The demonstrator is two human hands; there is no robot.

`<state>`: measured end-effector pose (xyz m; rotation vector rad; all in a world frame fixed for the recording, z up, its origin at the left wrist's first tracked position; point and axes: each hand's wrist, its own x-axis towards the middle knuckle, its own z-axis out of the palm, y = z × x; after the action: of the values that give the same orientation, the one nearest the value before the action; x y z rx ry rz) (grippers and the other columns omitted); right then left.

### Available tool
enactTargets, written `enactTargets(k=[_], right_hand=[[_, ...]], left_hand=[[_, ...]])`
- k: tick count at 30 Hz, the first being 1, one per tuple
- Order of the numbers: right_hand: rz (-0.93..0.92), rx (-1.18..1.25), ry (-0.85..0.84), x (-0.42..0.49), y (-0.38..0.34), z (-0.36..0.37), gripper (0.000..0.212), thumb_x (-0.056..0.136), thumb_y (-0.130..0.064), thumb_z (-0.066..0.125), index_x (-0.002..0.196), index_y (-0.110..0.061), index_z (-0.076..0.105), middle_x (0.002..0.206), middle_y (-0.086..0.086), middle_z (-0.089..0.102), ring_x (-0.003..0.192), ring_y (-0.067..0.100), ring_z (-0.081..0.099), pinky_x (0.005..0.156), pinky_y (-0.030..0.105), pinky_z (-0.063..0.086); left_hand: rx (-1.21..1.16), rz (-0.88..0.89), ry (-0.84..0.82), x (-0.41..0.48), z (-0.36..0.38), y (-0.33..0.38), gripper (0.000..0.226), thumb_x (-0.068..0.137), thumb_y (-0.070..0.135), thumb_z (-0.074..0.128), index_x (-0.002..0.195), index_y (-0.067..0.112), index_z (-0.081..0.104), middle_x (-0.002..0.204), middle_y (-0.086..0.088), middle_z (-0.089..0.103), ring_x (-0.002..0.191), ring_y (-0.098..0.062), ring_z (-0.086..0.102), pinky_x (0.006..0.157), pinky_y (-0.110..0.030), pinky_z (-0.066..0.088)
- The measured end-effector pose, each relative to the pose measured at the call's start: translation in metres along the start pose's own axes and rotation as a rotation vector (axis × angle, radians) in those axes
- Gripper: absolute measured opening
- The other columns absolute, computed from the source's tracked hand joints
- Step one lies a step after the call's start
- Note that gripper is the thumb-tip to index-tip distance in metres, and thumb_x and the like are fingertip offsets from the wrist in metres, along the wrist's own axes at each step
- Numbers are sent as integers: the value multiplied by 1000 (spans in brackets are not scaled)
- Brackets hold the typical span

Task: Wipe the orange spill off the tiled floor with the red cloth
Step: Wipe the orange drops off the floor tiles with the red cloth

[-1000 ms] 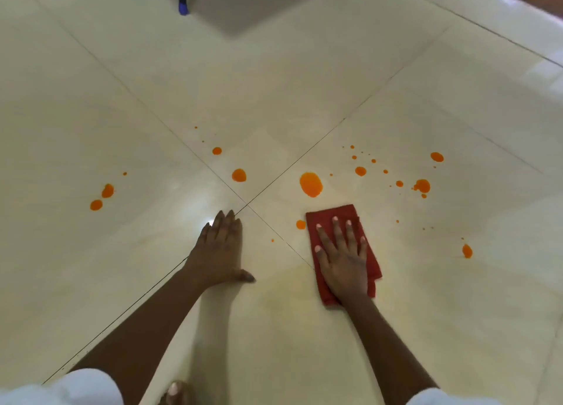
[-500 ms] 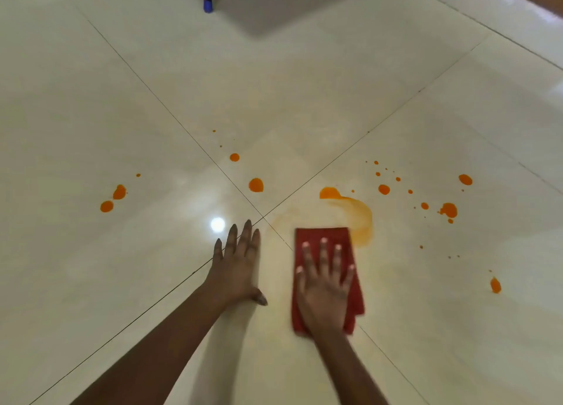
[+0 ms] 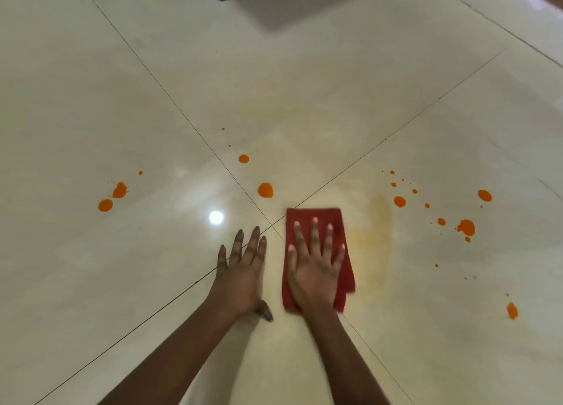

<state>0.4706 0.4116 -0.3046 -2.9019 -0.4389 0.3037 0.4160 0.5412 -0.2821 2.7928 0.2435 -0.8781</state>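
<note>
Right hand [image 3: 315,267] pressed flat, fingers spread, on the red cloth [image 3: 316,221]; left hand [image 3: 242,270] open, empty, braced on the tiled floor [image 3: 152,282] beside the cloth | Risk: the pale orange smear [image 3: 377,221] right of the cloth could spread if the cloth is saturated | Orange drops [image 3: 265,190] lie unwiped on both sides; nothing blocks them.

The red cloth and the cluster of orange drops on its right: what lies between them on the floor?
In the head view, only a faint orange smear lies between the red cloth and the orange drops; no object.
</note>
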Motion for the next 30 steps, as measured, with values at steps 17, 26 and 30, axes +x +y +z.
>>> enactTargets(k=[17, 26, 30], right_hand=[[16, 0, -5, 87, 5, -20, 51, 96, -49, 21, 145, -43, 10, 158, 2, -3, 145, 25, -4, 115, 50, 2], [-327, -43, -22, 52, -81, 12, 52, 92, -52, 21, 143, -46, 17, 157, 11, 9, 144, 33, 5, 112, 52, 9], [-60, -24, -52, 125, -44, -14, 52, 95, -51, 26, 144, -48, 9, 158, 5, -4, 144, 30, -9, 114, 52, 2]], left_hand=[[30, 0, 108, -10, -3, -30, 141, 56, 78, 62, 146, 8, -21, 149, -6, -35, 135, -25, -35, 112, -43, -15], [-61, -70, 72, -1, -13, -65, 139, 58, 74, 66, 146, 11, -22, 145, -3, -40, 135, -26, -34, 115, -48, -9], [-84, -53, 100, 1, -9, -70, 140, 56, 75, 66, 146, 12, -21, 140, 0, -43, 131, -23, -39, 114, -47, -13]])
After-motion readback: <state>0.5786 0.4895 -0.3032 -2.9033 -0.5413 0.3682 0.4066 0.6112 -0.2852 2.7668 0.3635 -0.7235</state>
